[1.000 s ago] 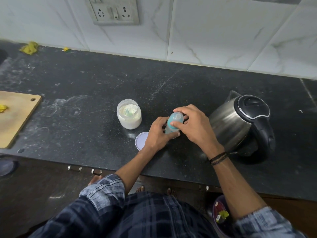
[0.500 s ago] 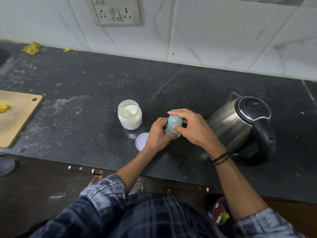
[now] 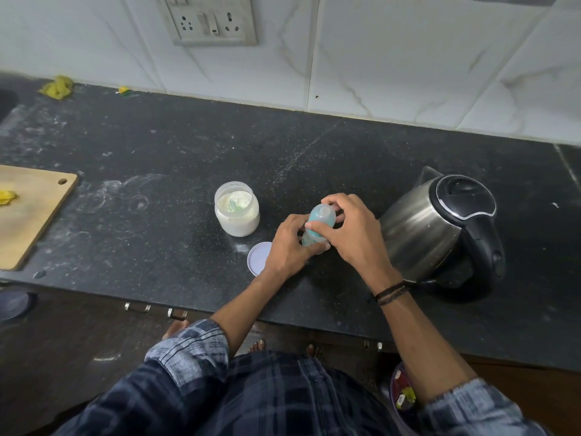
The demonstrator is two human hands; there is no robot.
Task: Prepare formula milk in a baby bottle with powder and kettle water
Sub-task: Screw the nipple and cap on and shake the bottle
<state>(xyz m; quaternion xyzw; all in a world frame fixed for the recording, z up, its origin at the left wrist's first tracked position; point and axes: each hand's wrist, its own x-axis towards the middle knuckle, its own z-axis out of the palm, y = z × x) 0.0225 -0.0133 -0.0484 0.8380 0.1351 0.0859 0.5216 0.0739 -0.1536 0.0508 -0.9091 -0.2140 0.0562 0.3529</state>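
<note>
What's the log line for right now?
left hand: holds baby bottle | right hand: grips its top | powder jar: open

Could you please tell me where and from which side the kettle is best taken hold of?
By the black handle that arcs down the right side of the kettle, opposite the spout pointing toward the wall. Come from the right with the right hand, once it frees the baby bottle, fingers wrapped through the loop; the steel body is too broad and smooth, and possibly hot.
</note>
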